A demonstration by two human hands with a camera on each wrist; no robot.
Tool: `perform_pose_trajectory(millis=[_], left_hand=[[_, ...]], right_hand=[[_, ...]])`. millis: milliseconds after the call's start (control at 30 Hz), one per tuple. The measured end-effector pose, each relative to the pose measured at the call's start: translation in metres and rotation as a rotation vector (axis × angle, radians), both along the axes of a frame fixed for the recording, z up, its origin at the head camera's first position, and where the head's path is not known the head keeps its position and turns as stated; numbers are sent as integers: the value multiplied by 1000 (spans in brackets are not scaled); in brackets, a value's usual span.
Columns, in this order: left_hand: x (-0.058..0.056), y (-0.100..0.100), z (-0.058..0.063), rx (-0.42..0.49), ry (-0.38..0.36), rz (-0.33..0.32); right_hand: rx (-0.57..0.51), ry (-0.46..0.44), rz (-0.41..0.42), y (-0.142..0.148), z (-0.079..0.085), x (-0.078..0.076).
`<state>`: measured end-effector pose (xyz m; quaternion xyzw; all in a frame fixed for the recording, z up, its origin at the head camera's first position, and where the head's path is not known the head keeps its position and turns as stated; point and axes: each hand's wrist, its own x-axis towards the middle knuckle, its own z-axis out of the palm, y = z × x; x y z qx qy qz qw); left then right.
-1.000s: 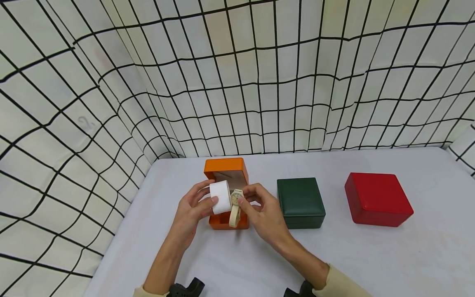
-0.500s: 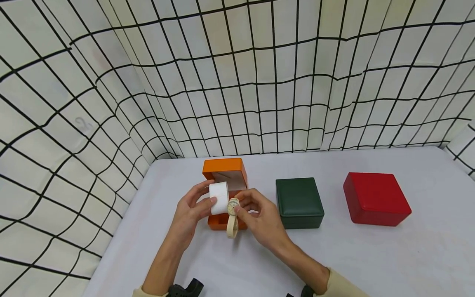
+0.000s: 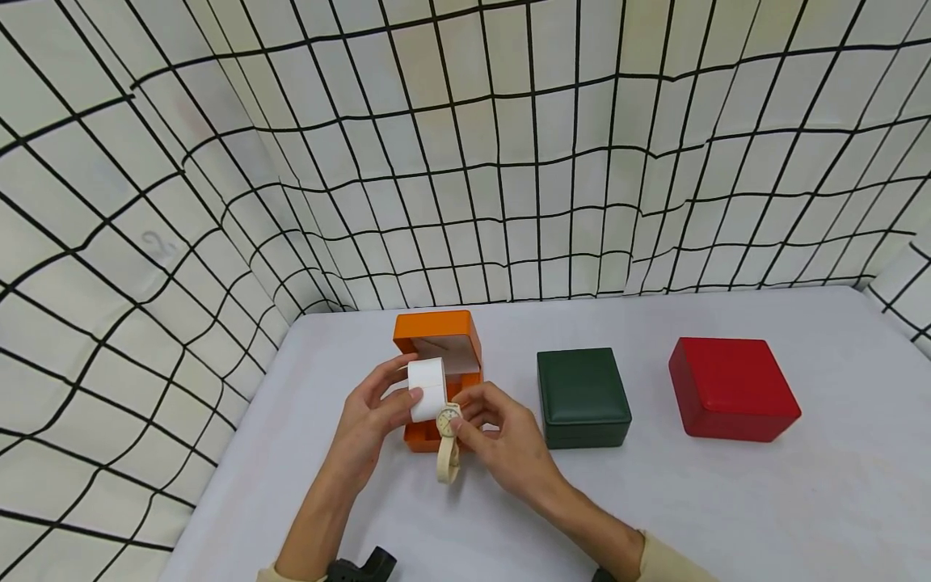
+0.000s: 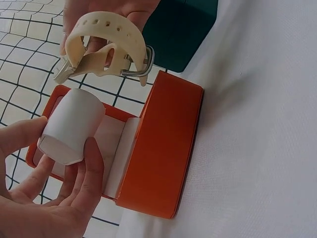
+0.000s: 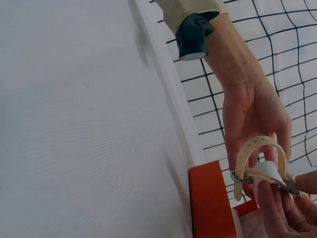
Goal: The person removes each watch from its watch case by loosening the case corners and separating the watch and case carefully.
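Observation:
My left hand point(image 3: 371, 416) grips a white watch cushion point(image 3: 427, 390) between thumb and fingers, above the front of an orange watch box point(image 3: 436, 325) whose lid stands up. In my right hand point(image 3: 505, 432), thumb and fingers pinch a cream wristwatch point(image 3: 447, 422) at its round dial. Its buckled strap point(image 4: 106, 29) hangs down in a loop, clear of the cushion in the left wrist view. The right wrist view shows the watch strap point(image 5: 255, 144) overlapping the cushion, with the metal buckle at one side. Part of the box's inside is hidden behind the hands and cushion.
A closed green box point(image 3: 584, 396) stands right of the orange one, and a closed red box point(image 3: 733, 388) farther right. All rest on a white-covered table point(image 3: 698, 501). White walls with black netting point(image 3: 538, 186) rise behind and at the left.
My right hand has drawn the watch down and slightly left, from beside the cushion to below its lower right edge. The left hand has kept its hold on the cushion with hardly any movement.

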<state>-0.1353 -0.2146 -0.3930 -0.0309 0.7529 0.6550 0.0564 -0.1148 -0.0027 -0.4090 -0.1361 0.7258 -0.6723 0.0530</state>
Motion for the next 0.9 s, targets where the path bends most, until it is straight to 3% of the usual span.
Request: perform_pose_trajectory(millis=[900], left_hand=[[-1,0,-4,1,1,-8]], right_hand=[[-19,-32,85,-5,-3,10]])
